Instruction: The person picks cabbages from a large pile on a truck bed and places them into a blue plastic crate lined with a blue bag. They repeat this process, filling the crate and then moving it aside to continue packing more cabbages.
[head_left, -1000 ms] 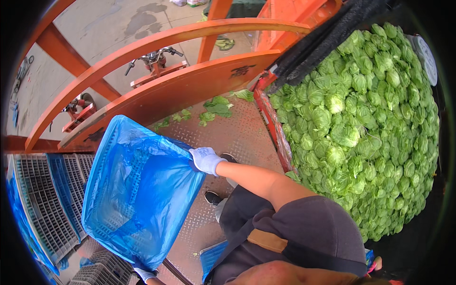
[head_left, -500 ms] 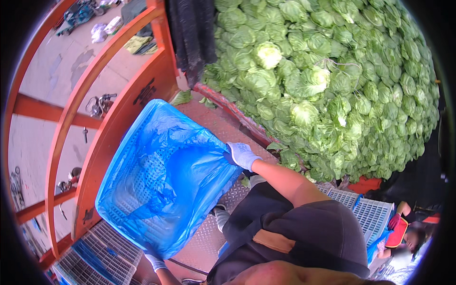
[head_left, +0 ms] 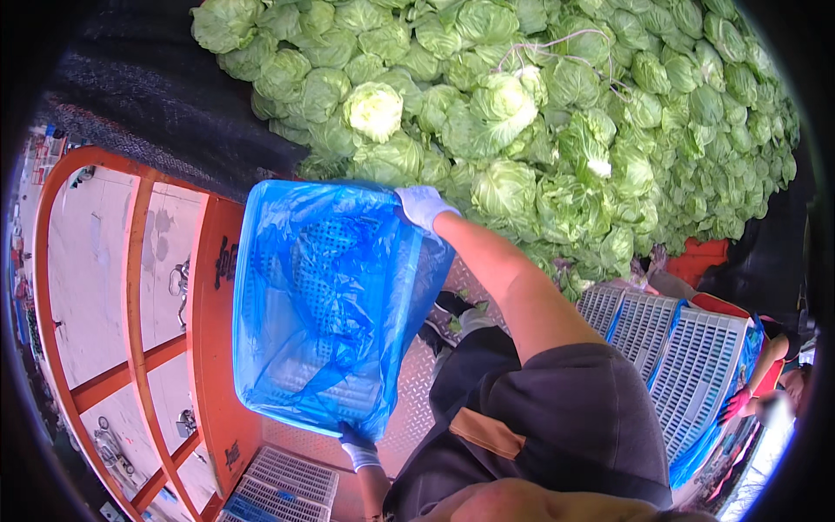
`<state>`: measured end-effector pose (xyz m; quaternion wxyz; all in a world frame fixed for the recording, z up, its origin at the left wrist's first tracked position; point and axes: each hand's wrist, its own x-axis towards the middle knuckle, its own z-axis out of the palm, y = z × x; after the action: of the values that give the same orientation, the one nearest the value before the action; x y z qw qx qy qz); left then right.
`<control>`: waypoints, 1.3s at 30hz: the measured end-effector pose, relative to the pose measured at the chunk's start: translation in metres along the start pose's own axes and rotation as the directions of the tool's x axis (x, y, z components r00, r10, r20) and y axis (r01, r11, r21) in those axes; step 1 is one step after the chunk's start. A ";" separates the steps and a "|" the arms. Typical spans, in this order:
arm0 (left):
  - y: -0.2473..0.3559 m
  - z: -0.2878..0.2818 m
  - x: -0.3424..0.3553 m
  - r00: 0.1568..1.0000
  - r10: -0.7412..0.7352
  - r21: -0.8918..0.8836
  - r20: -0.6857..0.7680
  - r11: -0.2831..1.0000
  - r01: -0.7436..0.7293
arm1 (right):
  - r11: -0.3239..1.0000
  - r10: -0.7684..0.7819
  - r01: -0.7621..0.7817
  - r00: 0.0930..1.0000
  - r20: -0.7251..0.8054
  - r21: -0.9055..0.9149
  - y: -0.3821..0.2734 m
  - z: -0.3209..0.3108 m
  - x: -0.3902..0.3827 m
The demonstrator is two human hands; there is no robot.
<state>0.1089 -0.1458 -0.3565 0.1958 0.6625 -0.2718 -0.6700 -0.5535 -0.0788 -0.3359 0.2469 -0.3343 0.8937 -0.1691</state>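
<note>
A plastic crate lined with a blue plastic bag (head_left: 326, 300) is held in front of me between my two gloved hands. The bag is folded over the rim, and inside I see only wrinkled film over the crate's perforated bottom. My right hand (head_left: 424, 209), in a white glove, is closed on the crate's far right corner, beside the cabbage pile (head_left: 504, 187). At the near right corner, my left hand (head_left: 358, 448) grips the lined rim; the bag's edge hides part of its fingers.
An orange metal rail gate (head_left: 217, 313) stands along the left. Grey crates (head_left: 283, 483) lie at the lower left, and more stacked grey crates (head_left: 696, 374) stand at the right, where another person's gloved hand (head_left: 738, 404) touches them. Black cloth (head_left: 165, 96) hangs at the far left.
My view has turned left. The lined crate has swung to sit straighter and closer to the cabbage pile, with both hands still gripping it.
</note>
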 end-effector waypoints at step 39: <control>0.088 0.089 -0.144 0.711 0.614 0.758 -0.342 0.628 -0.178 | 0.645 0.106 -0.448 0.855 -0.508 -0.619 0.404 -0.323 0.126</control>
<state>0.0185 -0.1151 -0.1913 0.1636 0.7726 -0.5700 -0.2268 -1.0224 0.1702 -0.3005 -0.0822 -0.2131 0.9593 0.1660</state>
